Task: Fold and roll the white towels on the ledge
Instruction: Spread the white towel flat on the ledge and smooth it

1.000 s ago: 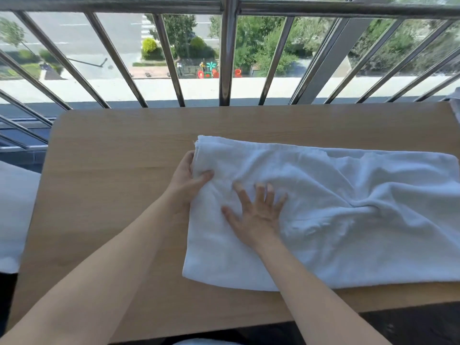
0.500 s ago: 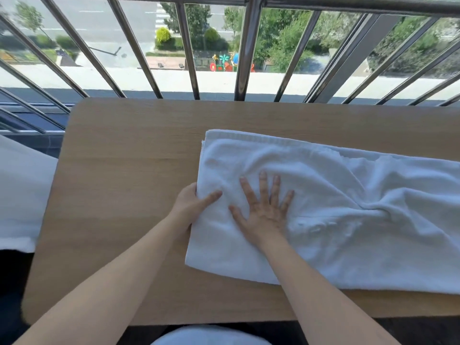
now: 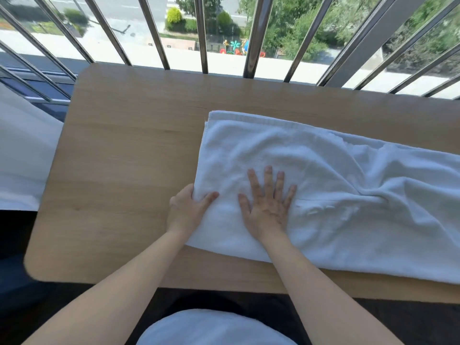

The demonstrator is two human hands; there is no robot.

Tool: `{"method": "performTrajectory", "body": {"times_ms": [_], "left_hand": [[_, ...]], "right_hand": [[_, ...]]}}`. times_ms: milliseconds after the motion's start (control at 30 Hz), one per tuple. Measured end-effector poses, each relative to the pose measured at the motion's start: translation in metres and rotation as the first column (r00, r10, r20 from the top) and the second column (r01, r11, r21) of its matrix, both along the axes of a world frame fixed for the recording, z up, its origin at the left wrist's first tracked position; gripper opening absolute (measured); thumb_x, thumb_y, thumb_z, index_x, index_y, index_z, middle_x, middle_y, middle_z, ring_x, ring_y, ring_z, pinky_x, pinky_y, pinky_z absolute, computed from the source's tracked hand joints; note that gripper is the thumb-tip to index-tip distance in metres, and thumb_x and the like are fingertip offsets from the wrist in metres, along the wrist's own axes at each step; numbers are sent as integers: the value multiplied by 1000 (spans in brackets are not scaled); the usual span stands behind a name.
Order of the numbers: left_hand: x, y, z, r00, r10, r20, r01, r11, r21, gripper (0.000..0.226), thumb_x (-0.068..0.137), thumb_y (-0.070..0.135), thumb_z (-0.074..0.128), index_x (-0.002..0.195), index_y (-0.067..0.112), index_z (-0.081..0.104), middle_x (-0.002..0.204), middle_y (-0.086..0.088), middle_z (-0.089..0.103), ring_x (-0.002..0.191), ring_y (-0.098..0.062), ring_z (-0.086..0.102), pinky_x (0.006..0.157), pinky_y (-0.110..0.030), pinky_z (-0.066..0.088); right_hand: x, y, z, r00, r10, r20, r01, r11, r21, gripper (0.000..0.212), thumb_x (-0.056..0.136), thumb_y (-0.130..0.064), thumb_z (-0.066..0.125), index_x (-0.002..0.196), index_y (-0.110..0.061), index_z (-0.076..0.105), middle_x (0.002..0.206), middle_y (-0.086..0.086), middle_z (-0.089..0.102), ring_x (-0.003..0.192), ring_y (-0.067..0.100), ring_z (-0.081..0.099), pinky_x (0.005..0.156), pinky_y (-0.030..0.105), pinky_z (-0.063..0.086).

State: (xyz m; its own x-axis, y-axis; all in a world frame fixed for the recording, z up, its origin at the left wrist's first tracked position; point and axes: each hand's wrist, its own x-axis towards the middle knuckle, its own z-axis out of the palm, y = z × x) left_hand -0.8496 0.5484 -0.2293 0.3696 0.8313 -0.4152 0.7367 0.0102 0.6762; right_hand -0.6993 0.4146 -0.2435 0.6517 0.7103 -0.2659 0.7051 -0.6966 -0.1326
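A white towel (image 3: 323,175), folded lengthwise and wrinkled toward the right, lies across the wooden ledge (image 3: 129,155) and runs off the right edge of the view. My left hand (image 3: 185,207) grips the towel's left edge near its front corner, thumb on top and fingers tucked under the cloth. My right hand (image 3: 267,202) lies flat on the towel just right of it, fingers spread and pressing down.
A metal railing (image 3: 250,36) with slanted bars stands along the ledge's far side, a street far below. White fabric (image 3: 22,155) hangs at the left beyond the ledge's end. The ledge's rounded front left corner (image 3: 32,267) is near my left arm.
My left hand has slid down the towel's left edge toward the front corner. My right hand has stayed flat on the towel. The view has shifted left, so the towel sits further right.
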Motion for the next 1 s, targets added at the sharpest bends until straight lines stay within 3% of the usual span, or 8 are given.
{"method": "performTrajectory", "body": {"times_ms": [133, 233, 433, 533, 633, 733, 800, 1000], "left_hand": [[-2, 5, 7, 998, 8, 60, -1, 994, -112, 58, 64, 79, 71, 77, 23, 66, 73, 7, 69, 72, -10, 66, 56, -27, 44], [-17, 0, 8, 997, -38, 61, 50, 979, -198, 56, 60, 80, 73, 85, 30, 69, 82, 16, 73, 73, 1, 67, 59, -26, 51], [-25, -14, 6, 1000, 27, 5, -26, 997, -70, 40, 72, 69, 76, 85, 33, 62, 76, 17, 70, 71, 1, 66, 54, -22, 46], [-26, -21, 8, 994, 105, 25, -105, 994, -6, 48, 72, 66, 78, 103, 38, 55, 89, 21, 67, 78, 7, 63, 59, -17, 45], [-20, -26, 8, 994, 106, 3, -105, 979, 174, 54, 72, 63, 79, 110, 36, 51, 101, 20, 61, 90, 1, 60, 75, -27, 51], [4, -32, 3, 999, -24, -25, 32, 913, 408, 60, 77, 50, 81, 122, 19, 56, 125, 1, 57, 120, -23, 53, 103, -41, 40], [29, -42, 0, 981, -186, -50, 186, 847, 498, 48, 83, 41, 77, 122, 18, 60, 139, -3, 55, 139, -25, 42, 116, -41, 26], [130, -111, -9, 779, -627, -1, 569, 707, 420, 47, 92, 31, 72, 134, 11, 61, 154, -10, 45, 148, -31, 32, 124, -41, 16]], "right_hand": [[3, -16, 4, 1000, 0, -8, 0, 1000, -5, 64, 98, -63, 6, 154, -42, -16, 165, -3, -20, 149, 23, -25, 117, 57, -15], [0, -28, 3, 1000, 2, 2, -2, 999, -46, 66, 97, -66, -1, 153, -39, -22, 162, -2, -30, 147, 24, -32, 117, 58, -15], [2, -25, 7, 999, 32, -36, -33, 999, -40, 65, 97, -65, 0, 151, -40, -26, 160, -3, -34, 145, 23, -35, 117, 58, -17], [5, -39, 14, 993, 96, -66, -96, 995, 5, 63, 99, -61, 2, 154, -39, -20, 162, -2, -29, 148, 22, -30, 118, 54, -16], [15, -54, 23, 991, 86, -100, -79, 994, 74, 62, 102, -55, 13, 158, -35, -4, 166, 1, -17, 151, 21, -20, 122, 48, -11], [35, -72, 29, 994, -6, -110, 16, 996, 83, 63, 103, -51, 19, 160, -28, 5, 167, 4, -6, 153, 19, -13, 124, 41, -8], [51, -86, 33, 993, -51, -104, 62, 992, 106, 63, 104, -48, 25, 160, -21, 13, 167, 7, 2, 154, 21, -5, 124, 39, -4], [111, -150, 52, 961, -274, -29, 273, 933, 234, 50, 104, -32, 45, 148, -9, 41, 158, 14, 32, 150, 28, 22, 125, 42, 10]]}}
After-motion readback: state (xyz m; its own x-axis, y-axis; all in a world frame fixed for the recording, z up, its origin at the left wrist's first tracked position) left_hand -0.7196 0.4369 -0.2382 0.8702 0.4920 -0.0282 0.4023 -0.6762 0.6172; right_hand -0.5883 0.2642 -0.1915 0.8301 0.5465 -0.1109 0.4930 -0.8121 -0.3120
